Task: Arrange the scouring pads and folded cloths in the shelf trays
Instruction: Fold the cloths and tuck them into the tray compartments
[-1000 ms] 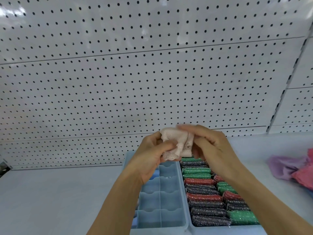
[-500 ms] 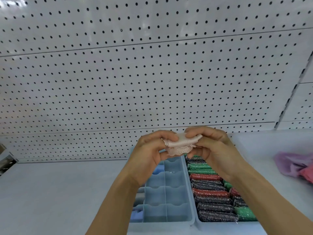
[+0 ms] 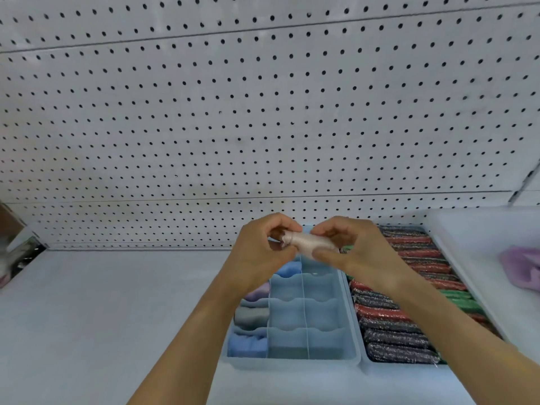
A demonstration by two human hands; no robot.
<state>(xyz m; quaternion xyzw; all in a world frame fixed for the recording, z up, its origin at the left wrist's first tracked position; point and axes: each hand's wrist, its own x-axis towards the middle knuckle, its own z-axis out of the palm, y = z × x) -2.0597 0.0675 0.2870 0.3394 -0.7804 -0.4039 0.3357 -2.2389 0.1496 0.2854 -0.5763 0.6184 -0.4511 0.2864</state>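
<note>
A pale pink cloth (image 3: 306, 242), rolled into a tight bundle, is held between both hands above the back of the blue divided tray (image 3: 330, 359). My left hand (image 3: 260, 252) grips its left end; my right hand (image 3: 350, 252) pinches its right end. The tray's left column holds folded cloths: a blue one (image 3: 248, 344) at the front, a grey one (image 3: 252, 317) and a lilac one (image 3: 258, 292) behind it, and another blue one (image 3: 289, 270) in the middle column. To the right, a second tray is packed with glittery scouring pads (image 3: 391, 337) in black, red and green.
A white pegboard wall (image 3: 263, 127) rises behind the shelf (image 3: 102, 317). A loose purple cloth (image 3: 520, 267) lies on the shelf at the far right. Dark clutter (image 3: 14, 252) sits at the far left edge.
The pink cloth has gone from a loose crumpled bunch to a tight roll between both hands. The view has shifted left, so the trays sit further right.
</note>
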